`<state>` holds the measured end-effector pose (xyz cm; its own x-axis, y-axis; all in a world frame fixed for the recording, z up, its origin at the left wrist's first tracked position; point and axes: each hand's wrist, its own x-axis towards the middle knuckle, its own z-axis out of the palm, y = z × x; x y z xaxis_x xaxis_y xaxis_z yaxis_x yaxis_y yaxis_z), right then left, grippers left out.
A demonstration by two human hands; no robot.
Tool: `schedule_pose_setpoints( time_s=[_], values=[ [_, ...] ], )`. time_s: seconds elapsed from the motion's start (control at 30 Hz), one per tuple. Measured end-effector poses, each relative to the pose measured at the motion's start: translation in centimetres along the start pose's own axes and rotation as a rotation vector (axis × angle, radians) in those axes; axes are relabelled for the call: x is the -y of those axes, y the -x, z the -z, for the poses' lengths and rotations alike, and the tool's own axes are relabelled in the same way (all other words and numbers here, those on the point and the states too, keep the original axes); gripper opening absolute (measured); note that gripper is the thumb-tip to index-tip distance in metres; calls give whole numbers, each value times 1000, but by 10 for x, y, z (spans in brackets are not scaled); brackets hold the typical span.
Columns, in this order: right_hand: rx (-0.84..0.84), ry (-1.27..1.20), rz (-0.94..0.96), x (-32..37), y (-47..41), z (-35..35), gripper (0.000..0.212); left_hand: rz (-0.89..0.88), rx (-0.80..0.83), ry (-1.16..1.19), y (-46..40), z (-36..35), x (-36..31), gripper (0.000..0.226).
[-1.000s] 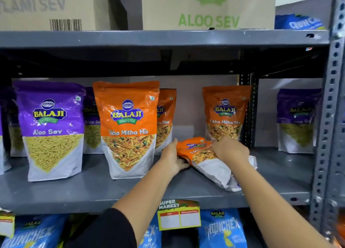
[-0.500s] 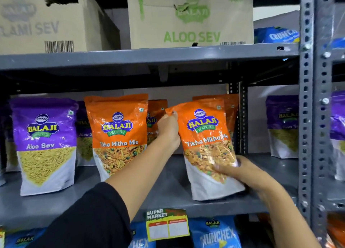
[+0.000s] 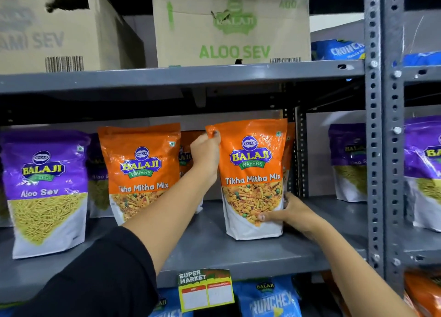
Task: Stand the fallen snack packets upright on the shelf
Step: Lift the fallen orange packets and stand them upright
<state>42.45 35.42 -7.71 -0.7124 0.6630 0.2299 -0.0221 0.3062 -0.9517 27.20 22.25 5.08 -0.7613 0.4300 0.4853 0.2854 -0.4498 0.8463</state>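
Observation:
An orange Tikha Mitha Mix packet [image 3: 253, 173] stands upright on the grey shelf [image 3: 238, 250], right of centre. My left hand [image 3: 206, 153] pinches its top left corner. My right hand [image 3: 288, 213] grips its lower right edge, thumb across the front. A second orange packet [image 3: 139, 168] stands upright to the left, apart from it. More orange packets are partly hidden behind both.
Purple Aloo Sev packets [image 3: 47, 192] stand at the left, others [image 3: 348, 159] at the right. A perforated steel upright [image 3: 379, 149] rises on the right. Cardboard boxes [image 3: 231, 28] sit on the shelf above. Blue Crunchex bags [image 3: 272, 297] and a price tag [image 3: 205, 289] lie below.
The orange packet has gone from lying flat on the shelf to standing upright, lifted by both hands. My left hand moved up to its top corner, my right to its lower edge.

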Motion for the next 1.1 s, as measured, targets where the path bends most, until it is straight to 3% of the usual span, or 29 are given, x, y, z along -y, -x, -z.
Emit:
schedule_pose_setpoints(
  time_s=[0.07,0.2,0.33,0.4,0.5,0.7,1.0,1.1],
  values=[
    [2,-39,-18,-11,-4,3,97,49,-20,2,5,-4,17,18],
    [-13,-89,16,-24,-3,4,66,236,-88,2,45,-16,75,36],
    [-23,-119,56,-30,-3,7,60,418,-71,160,97,-26,116,43],
    [-54,-156,51,-29,-8,10,69,433,-68,195,96,-31,120,41],
    [-236,-219,-77,-31,-24,14,89,457,-29,187,89,-42,122,41],
    [-476,-265,-217,-25,-33,17,70,478,-70,185,86,-67,132,46],
    [-539,-204,-77,-26,-24,16,62,576,17,167,89,-59,110,45],
    [-687,-50,90,-20,-12,13,56,491,69,176,91,-21,91,46]
  ],
)
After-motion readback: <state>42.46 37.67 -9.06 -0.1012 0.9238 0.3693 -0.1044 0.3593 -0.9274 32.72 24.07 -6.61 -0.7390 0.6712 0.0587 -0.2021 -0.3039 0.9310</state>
